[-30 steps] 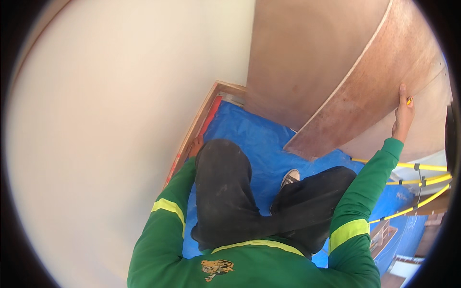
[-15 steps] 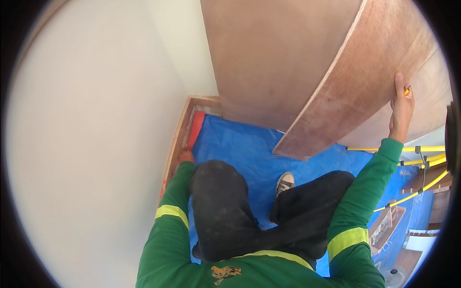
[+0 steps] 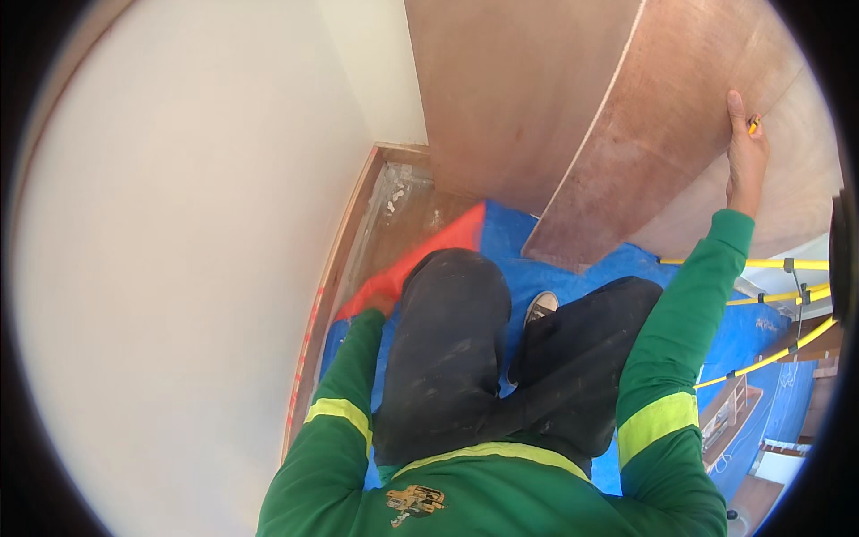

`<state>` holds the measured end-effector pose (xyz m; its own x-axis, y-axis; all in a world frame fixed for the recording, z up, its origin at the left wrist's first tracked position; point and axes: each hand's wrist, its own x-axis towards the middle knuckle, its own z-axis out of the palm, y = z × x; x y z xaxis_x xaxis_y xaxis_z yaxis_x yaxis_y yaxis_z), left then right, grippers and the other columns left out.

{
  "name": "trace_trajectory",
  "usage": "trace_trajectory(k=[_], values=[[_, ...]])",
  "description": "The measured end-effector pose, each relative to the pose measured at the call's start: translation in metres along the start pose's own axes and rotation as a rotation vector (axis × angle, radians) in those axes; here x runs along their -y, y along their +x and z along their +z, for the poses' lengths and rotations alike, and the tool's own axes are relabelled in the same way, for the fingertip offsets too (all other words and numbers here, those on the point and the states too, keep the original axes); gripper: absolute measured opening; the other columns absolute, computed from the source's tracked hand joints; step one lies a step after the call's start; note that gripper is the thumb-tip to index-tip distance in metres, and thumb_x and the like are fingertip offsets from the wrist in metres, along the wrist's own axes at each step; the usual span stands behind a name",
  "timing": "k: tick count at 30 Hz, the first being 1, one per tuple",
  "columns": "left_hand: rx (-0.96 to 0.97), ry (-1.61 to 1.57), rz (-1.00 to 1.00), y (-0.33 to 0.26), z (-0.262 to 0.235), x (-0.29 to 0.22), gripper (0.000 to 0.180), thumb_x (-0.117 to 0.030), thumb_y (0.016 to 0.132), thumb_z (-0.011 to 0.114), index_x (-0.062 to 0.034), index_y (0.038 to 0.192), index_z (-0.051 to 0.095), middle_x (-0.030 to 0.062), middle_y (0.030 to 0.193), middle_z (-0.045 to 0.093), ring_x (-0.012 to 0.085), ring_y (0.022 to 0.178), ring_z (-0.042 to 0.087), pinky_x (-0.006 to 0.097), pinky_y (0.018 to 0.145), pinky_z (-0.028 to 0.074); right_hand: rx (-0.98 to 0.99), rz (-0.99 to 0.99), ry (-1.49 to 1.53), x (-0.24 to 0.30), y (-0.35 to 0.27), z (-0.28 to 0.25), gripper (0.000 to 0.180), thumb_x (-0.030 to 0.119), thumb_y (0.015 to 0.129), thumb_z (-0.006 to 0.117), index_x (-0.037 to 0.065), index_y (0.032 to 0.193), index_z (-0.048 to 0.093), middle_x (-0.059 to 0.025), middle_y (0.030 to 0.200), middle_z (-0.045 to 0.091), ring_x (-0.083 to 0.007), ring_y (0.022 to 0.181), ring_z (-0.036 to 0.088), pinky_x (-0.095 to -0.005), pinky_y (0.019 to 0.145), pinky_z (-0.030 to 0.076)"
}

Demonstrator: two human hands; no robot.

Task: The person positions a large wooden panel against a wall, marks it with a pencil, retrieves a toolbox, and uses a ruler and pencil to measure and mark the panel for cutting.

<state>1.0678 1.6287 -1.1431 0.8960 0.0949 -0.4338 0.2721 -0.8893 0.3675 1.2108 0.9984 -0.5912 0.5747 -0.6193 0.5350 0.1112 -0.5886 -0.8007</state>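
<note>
A blue tarp (image 3: 512,228) with a red underside (image 3: 434,255) covers the floor around my legs. Its edge by the left wall is folded over, showing the red side and a strip of dusty brown floor (image 3: 380,246). My left hand (image 3: 383,304) grips the folded edge beside my left knee; its fingers are partly hidden. At the right, my right hand (image 3: 748,163) rests against a leaning plywood sheet (image 3: 617,166), thumb pointing up. Between its fingers is a short yellow stick, perhaps a pencil (image 3: 754,124).
A pale wall (image 3: 197,268) with a wooden strip (image 3: 344,224) along its foot rises at my left. Another brown panel (image 3: 510,98) stands ahead. Yellow tubes with black joints (image 3: 796,264) cross at right, above a wooden tray of items (image 3: 729,416).
My left hand has pulled the tarp's edge away from the wall and towards me, baring more floor and more red underside. My right hand stays at the plywood with the yellow stick.
</note>
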Motion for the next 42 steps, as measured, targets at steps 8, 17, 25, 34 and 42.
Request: trace_trajectory(k=[8,17,25,34,42], values=[[0.203,-0.252,0.015,-0.118,0.034,0.034,0.052,-0.026,0.103,0.062,0.0021,0.146,0.059,0.0260,0.145,0.063,0.0436,0.131,0.060,0.058,0.109,0.050,0.039,-0.013,-0.008,-0.005,-0.007,-0.015,0.115,0.066,0.088,0.086,-0.020,0.154,0.048,-0.0317,0.156,0.057,-0.0359,0.150,0.053,-0.0409,0.126,0.037],[-0.146,-0.318,0.109,-0.029,-0.039,0.003,0.061,-0.031,0.101,0.068,0.0043,0.149,0.056,0.0278,0.151,0.058,0.0445,0.141,0.053,0.059,0.115,0.045,-0.101,-0.076,-0.149,-0.032,0.006,-0.008,0.105,0.071,0.091,0.078,-0.015,0.149,0.058,-0.0288,0.145,0.067,-0.0328,0.135,0.064,-0.0403,0.117,0.046],[-0.488,-0.066,0.291,0.149,-0.080,-0.073,0.079,-0.034,0.098,0.077,0.0063,0.158,0.045,0.0321,0.155,0.049,0.0476,0.146,0.048,0.057,0.121,0.041,-0.416,-0.267,-0.262,-0.045,0.003,0.016,0.079,0.063,0.111,0.052,-0.008,0.138,0.071,-0.0232,0.136,0.074,-0.0322,0.123,0.069,-0.0420,0.106,0.053],[-0.521,0.107,0.314,0.287,-0.086,-0.113,0.074,-0.030,0.098,0.077,0.0034,0.156,0.048,0.0270,0.160,0.045,0.0461,0.147,0.046,0.054,0.120,0.043,-0.467,-0.205,-0.252,-0.057,0.006,0.020,0.069,0.057,0.112,0.053,-0.004,0.137,0.071,-0.0209,0.131,0.076,-0.0306,0.115,0.074,-0.0404,0.095,0.059],[-0.224,-0.316,0.063,0.258,-0.067,-0.119,0.028,-0.022,0.101,0.066,-0.0068,0.124,0.070,0.0192,0.133,0.067,0.0418,0.128,0.062,0.051,0.112,0.051,-0.491,-0.203,-0.288,-0.062,0.006,0.017,0.063,0.053,0.112,0.055,-0.003,0.136,0.071,-0.0195,0.131,0.076,-0.0290,0.112,0.075,-0.0388,0.090,0.061]])
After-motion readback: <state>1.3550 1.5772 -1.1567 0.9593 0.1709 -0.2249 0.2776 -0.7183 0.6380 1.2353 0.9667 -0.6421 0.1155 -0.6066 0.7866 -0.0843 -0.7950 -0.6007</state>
